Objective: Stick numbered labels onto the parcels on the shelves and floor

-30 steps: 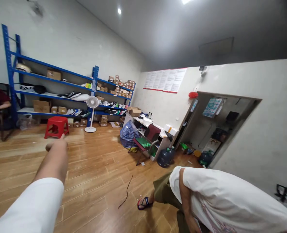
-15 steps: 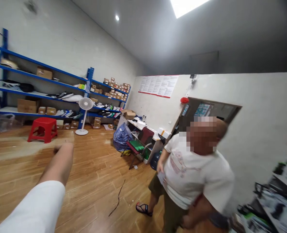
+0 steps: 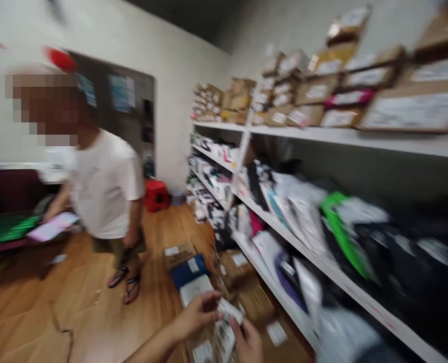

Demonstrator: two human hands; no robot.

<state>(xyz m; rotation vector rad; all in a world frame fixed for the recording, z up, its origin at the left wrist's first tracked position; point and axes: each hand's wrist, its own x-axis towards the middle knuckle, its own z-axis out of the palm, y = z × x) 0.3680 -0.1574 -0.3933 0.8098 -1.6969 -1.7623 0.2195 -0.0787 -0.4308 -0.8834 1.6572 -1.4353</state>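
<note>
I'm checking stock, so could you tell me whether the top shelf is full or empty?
Full: cardboard boxes crowd the top shelf in stacked rows.

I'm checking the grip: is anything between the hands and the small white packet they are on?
Nothing visible. The left hand and the right hand both touch the white packet directly, fingers on its edges, low in the blurred head view. The cardboard boxes on the floor lie behind it, not between.

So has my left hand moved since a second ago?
Yes. The left hand was stretched toward the wood floor; now it is pulled in low, holding a small packet with the right hand.
</note>
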